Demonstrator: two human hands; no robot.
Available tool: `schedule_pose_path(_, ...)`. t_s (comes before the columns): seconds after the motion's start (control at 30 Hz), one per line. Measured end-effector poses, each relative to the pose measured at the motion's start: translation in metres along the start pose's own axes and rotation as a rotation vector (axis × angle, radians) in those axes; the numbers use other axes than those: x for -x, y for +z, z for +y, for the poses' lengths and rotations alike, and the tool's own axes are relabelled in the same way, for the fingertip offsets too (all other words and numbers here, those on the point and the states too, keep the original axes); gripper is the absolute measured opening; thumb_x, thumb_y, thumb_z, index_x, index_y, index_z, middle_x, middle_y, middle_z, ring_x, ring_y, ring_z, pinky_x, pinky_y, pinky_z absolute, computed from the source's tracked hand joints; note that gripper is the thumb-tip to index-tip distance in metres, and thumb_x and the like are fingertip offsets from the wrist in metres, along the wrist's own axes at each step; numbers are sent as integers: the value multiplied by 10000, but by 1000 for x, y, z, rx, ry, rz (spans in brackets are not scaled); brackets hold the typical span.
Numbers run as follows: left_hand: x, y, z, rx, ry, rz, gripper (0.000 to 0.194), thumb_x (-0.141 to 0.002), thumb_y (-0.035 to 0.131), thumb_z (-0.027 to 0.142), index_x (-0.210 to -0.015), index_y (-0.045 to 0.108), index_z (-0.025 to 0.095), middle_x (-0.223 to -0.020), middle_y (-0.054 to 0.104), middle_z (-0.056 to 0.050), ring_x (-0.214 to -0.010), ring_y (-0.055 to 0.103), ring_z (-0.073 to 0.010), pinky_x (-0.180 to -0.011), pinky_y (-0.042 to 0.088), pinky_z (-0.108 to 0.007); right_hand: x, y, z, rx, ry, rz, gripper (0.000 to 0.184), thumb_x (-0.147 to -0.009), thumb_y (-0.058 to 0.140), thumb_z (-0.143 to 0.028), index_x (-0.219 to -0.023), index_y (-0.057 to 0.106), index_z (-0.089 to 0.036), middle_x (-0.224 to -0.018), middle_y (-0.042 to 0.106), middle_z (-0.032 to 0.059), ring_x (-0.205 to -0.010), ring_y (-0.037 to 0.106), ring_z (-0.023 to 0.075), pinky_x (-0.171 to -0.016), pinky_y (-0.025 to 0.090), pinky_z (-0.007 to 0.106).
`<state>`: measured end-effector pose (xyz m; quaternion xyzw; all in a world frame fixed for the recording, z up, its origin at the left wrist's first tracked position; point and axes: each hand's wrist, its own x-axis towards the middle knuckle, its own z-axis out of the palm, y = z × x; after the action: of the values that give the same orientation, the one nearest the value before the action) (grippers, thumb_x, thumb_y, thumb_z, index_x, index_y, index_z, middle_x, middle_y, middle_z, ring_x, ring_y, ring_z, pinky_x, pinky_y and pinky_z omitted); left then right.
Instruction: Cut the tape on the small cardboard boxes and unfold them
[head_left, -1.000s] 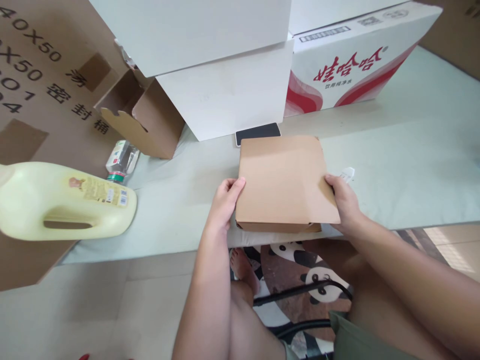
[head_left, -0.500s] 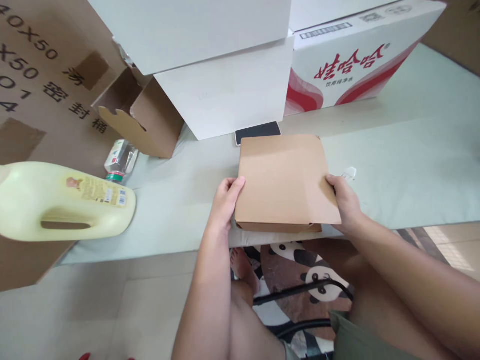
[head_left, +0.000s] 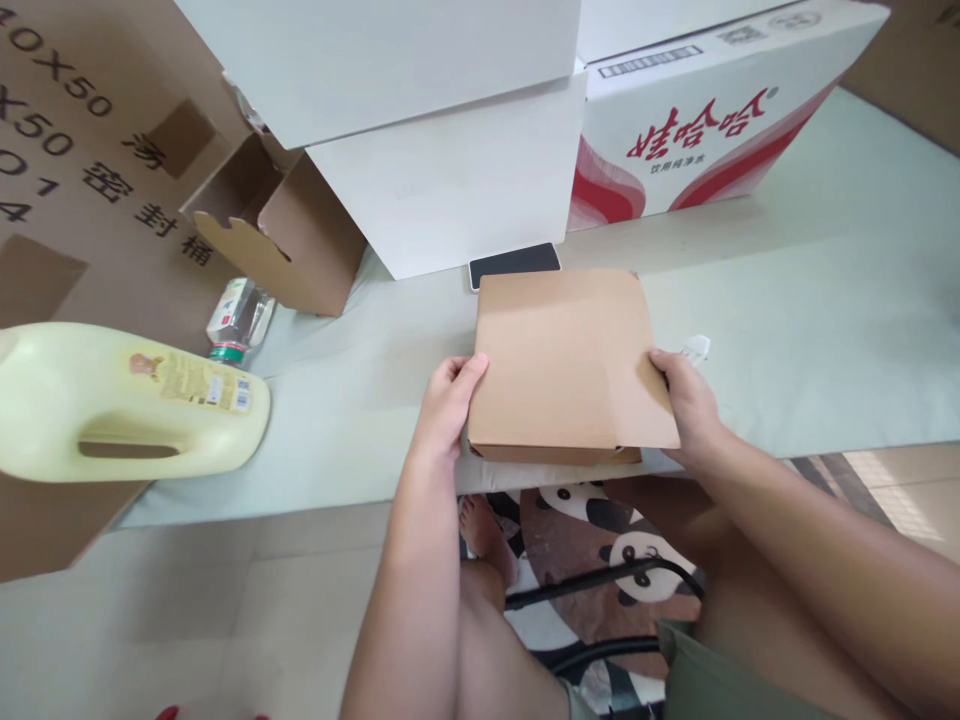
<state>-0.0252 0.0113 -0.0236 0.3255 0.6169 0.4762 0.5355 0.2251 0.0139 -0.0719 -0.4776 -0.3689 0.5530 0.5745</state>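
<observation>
A flat brown cardboard box (head_left: pixel 562 350) lies closed on the pale green surface (head_left: pixel 787 330), its near edge at the surface's front edge. My left hand (head_left: pixel 446 405) grips the box's left side, thumb on the lid and fingers curled under. On the right side, my right hand (head_left: pixel 690 400) holds the near corner the same way. A dark phone (head_left: pixel 514 264) lies just behind the box.
Two stacked white boxes (head_left: pixel 450 170) and a white-and-red printed carton (head_left: pixel 712 120) stand behind. An open brown carton (head_left: pixel 277 230), a small clear bottle (head_left: pixel 236 320) and a pale yellow jug (head_left: pixel 127 410) lie at the left. A small white item (head_left: pixel 696 347) peeks out beside my right hand.
</observation>
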Motion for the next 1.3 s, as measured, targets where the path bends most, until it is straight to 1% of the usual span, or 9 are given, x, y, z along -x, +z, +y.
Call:
schedule_pose_path(0.13, 1, 1, 3, 74, -45, 0, 440, -612, 804, 499, -803, 618, 149, -788, 696, -78, -693, 655, -189, -619, 463, -284, 2, 5, -4, -76, 161, 108, 206, -719, 700, -462, -665, 633, -275, -577, 652, 24, -411, 520, 197, -372, 433, 360)
schedule_pose_path(0.3, -2, -7, 3, 192, -7, 101, 397, -623, 786, 482, -792, 644, 152, -760, 703, -57, -667, 661, -182, -616, 495, -286, 4, 16, -16, -75, 41, 52, 268, -770, 608, -381, -547, 561, -239, -512, 524, 3, -478, 491, 150, -466, 422, 309)
schedule_pose_path(0.47, -9, -15, 0, 309, 53, 216, 372, -647, 757, 485, -820, 663, 169, -846, 728, -58, -760, 681, -188, -662, 527, -282, 0, 18, -22, -165, -58, 160, 250, -773, 611, -421, -605, 556, -244, -597, 561, 6, -632, 599, 178, -599, 505, 321)
schedule_pose_path(0.57, -12, -16, -1, 325, 62, 279, 357, -660, 733, 483, -838, 658, 182, -876, 733, -64, -829, 692, -204, -687, 541, -287, -4, 14, -20, -134, -119, 174, 305, -757, 638, -507, -628, 559, -242, -617, 544, -2, -575, 555, 153, -515, 457, 289)
schedule_pose_path(0.73, -15, -15, -1, 312, 57, 324, 382, -659, 728, 500, -874, 661, 192, -888, 728, -75, -878, 702, -221, -706, 563, -302, -2, 14, -18, -87, -58, 50, 459, -795, 547, -683, -635, 571, -253, -393, 344, -59, -341, 283, 111, -375, 230, 276)
schedule_pose_path(0.93, -14, -11, 1, 364, 53, 327, 348, -678, 733, 455, -882, 668, 181, -930, 736, -84, -883, 706, -212, -735, 574, -303, 11, 23, -23, -83, -34, -54, 327, -756, 643, -571, -673, 616, -256, -392, 483, -38, -367, 410, 128, -435, 296, 283)
schedule_pose_path(1.1, -14, -10, -1, 366, 69, 310, 333, -710, 726, 449, -900, 655, 185, -975, 733, -89, -901, 704, -214, -749, 577, -305, 16, 27, -22, -89, -74, -45, 228, -781, 641, -447, -668, 613, -252, -400, 484, -51, -387, 414, 110, -463, 294, 270)
schedule_pose_path(1.2, -16, -13, -2, 312, 103, 377, 422, -719, 737, 446, -1047, 605, 216, -1065, 703, -85, -963, 693, -209, -772, 573, -300, 19, 26, -21, -87, -71, -105, 114, -756, 626, -355, -707, 631, -252, -417, 505, -53, -403, 429, 111, -470, 301, 267)
schedule_pose_path(1.3, -17, -16, -2, 242, 149, 434, 579, -725, 756, 412, -1227, 506, 268, -1265, 625, -95, -1095, 656, -205, -828, 564, -288, 22, 26, -21, -82, -75, -183, 65, -723, 620, -296, -742, 656, -246, -458, 536, -47, -441, 465, 114, -486, 333, 265)
